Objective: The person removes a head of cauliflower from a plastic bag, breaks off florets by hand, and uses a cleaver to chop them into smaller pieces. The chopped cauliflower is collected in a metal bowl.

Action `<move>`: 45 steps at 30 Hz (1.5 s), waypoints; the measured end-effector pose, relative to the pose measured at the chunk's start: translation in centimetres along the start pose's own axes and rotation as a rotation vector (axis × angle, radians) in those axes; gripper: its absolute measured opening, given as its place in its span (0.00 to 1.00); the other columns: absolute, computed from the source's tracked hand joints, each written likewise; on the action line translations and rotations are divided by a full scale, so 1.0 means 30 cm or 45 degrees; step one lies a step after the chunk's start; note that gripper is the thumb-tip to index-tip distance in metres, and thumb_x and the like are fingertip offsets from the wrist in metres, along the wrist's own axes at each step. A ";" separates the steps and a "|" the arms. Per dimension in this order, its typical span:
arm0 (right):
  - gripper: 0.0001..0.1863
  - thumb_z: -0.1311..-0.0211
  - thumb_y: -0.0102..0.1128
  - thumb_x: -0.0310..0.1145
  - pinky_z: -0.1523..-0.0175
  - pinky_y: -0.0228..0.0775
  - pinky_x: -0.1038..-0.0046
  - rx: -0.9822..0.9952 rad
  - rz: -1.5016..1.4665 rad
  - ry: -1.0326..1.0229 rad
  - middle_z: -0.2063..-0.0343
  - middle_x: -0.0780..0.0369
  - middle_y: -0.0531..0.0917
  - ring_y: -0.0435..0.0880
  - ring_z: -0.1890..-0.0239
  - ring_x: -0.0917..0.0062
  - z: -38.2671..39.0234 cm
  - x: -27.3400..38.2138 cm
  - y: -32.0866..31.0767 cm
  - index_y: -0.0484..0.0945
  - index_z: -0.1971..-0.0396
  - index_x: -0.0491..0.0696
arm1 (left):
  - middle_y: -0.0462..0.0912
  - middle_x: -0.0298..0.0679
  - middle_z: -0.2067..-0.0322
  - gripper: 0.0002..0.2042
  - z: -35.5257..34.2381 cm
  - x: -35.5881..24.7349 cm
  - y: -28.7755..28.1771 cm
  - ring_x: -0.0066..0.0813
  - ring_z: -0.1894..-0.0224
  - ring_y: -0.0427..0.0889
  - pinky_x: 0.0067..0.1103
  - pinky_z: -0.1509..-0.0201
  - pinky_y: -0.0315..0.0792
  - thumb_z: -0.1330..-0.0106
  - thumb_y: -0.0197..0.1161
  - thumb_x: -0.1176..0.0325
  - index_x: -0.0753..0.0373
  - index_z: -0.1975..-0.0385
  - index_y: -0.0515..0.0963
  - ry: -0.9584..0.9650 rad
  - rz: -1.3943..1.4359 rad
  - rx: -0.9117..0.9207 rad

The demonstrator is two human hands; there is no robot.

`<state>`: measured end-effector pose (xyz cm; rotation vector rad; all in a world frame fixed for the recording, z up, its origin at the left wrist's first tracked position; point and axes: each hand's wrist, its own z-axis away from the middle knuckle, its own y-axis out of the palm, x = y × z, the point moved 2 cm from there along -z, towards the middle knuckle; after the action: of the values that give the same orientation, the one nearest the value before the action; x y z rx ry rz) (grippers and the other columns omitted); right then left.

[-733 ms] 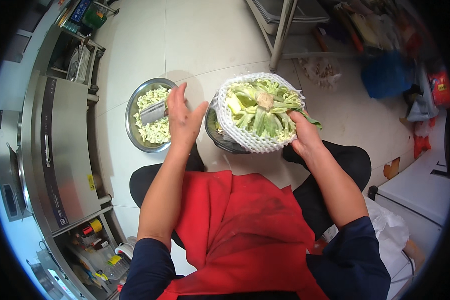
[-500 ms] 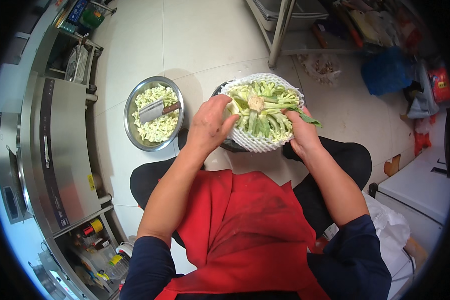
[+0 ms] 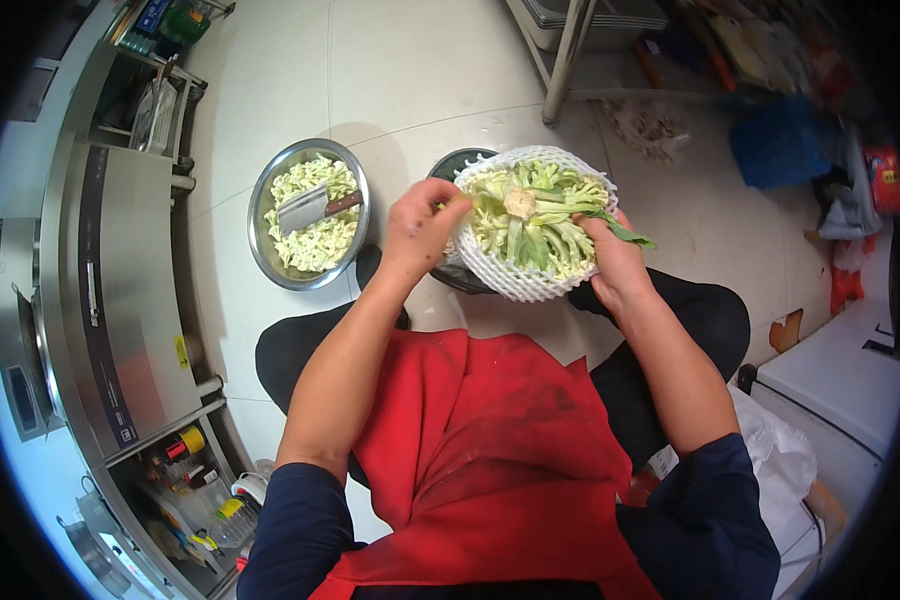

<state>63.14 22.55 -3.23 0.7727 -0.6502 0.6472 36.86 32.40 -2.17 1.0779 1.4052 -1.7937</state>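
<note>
A cauliflower (image 3: 540, 235), stem end up with its cut stub and green leaf stalks showing, sits inside a white foam net (image 3: 515, 283). My right hand (image 3: 615, 255) grips its right side, the thumb over the stalks next to a loose green leaf (image 3: 630, 236). My left hand (image 3: 422, 222) is at the net's left edge, fingers curled and thumb and forefinger pinched together; what is between them, if anything, is too small to make out. Beneath the cauliflower stands a dark round container (image 3: 450, 165), mostly covered.
At the left on the floor, a steel bowl (image 3: 257, 235) holds cut cauliflower florets (image 3: 315, 250), with a cleaver (image 3: 305, 208) lying on them. A steel cabinet (image 3: 150, 290) lines the left. A metal rack (image 3: 560, 75), a bag (image 3: 650, 130) and a blue container (image 3: 775, 150) stand far right.
My left hand has shifted left, away from the stalks, and its fingers have closed to a pinch. The cauliflower and my right hand have moved slightly right.
</note>
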 end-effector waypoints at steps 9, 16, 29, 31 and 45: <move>0.32 0.33 0.59 0.16 0.32 0.73 0.70 -0.005 0.197 -0.246 0.40 0.57 0.81 0.81 0.38 0.73 -0.024 -0.050 -0.027 0.66 0.29 0.41 | 0.91 0.50 0.57 0.24 -0.062 0.259 -0.020 0.41 0.56 0.91 0.33 0.48 0.81 0.33 0.73 0.52 0.67 0.47 0.84 -0.287 -0.228 -0.094; 0.42 0.34 0.57 0.16 0.26 0.67 0.68 0.072 0.736 -0.768 0.33 0.52 0.74 0.76 0.31 0.66 0.030 -0.085 0.016 0.54 0.21 0.41 | 0.83 0.50 0.40 0.39 0.074 -0.108 0.124 0.36 0.39 0.82 0.32 0.36 0.76 0.25 0.67 0.45 0.64 0.23 0.65 -0.185 0.174 0.278; 0.54 0.47 0.56 0.16 0.19 0.54 0.66 0.791 0.548 0.060 0.21 0.53 0.61 0.56 0.17 0.63 0.116 0.027 0.084 0.46 0.16 0.44 | 0.88 0.50 0.45 0.32 0.055 -0.127 0.036 0.41 0.43 0.86 0.31 0.35 0.79 0.42 0.80 0.62 0.66 0.38 0.81 -0.139 0.045 0.029; 0.54 0.46 0.54 0.20 0.18 0.50 0.66 0.585 0.519 0.220 0.18 0.50 0.56 0.50 0.14 0.60 0.115 0.091 0.057 0.46 0.15 0.45 | 0.88 0.51 0.46 0.29 0.054 -0.126 0.030 0.47 0.42 0.85 0.34 0.34 0.77 0.44 0.80 0.61 0.63 0.40 0.83 0.071 -0.270 -0.045; 0.23 0.22 0.63 0.38 0.42 0.78 0.72 0.307 0.953 -0.330 0.50 0.55 0.91 0.88 0.50 0.76 -0.135 0.013 0.222 0.81 0.38 0.37 | 0.82 0.47 0.57 0.22 0.100 -0.144 0.042 0.52 0.47 0.79 0.41 0.38 0.73 0.45 0.77 0.67 0.57 0.48 0.85 0.396 -0.441 0.108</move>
<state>59.71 29.51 -2.40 0.8394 -1.1309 1.3395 39.32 29.09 1.33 1.2604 1.8060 -2.0035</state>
